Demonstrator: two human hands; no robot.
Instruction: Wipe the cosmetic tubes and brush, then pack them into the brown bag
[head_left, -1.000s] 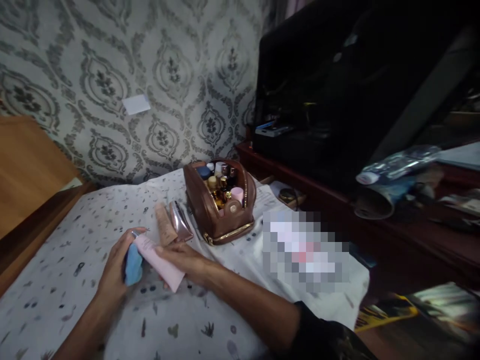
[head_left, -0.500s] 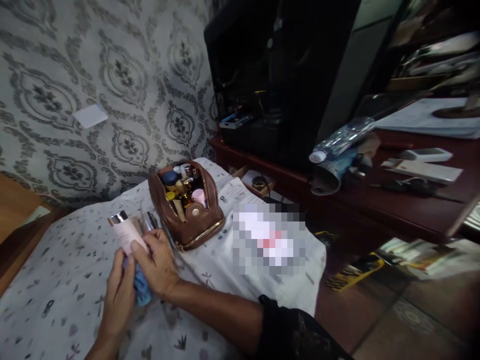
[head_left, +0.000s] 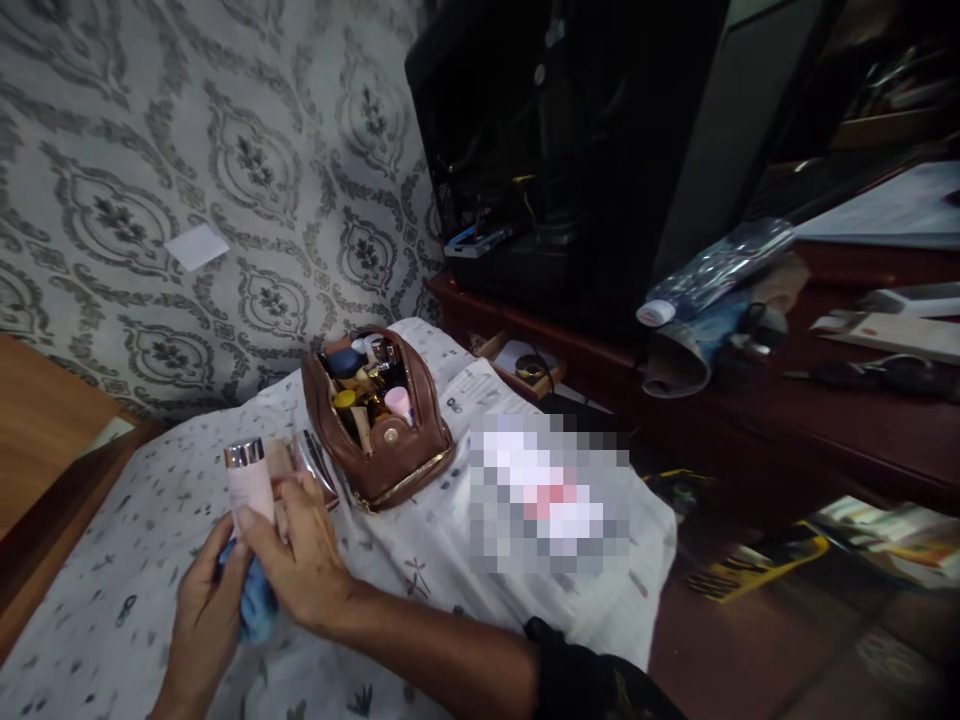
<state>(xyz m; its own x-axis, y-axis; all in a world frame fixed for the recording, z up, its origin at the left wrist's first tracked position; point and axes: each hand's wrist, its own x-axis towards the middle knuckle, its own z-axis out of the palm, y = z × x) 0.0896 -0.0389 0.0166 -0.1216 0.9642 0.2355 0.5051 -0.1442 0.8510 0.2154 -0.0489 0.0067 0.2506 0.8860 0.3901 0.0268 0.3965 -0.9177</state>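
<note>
Right hand (head_left: 300,560) fingers pinch pink tube (head_left: 251,490) upright, near brown pouch (head_left: 375,440). Left hand (head_left: 199,620) is curled round blue cloth (head_left: 259,605). Tube looks light, squashy, slick, so grip mid-body, gently.

Pale pink tube (head_left: 251,492) with a silver cap is standing nearly upright, cap upward, its lower end sitting in the right hand (head_left: 304,565). Blue cloth (head_left: 259,608) is lying bunched just below it, pinched against the left hand (head_left: 201,620).

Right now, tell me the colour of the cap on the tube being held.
Silver cap, pale pink tube; head view.
</note>
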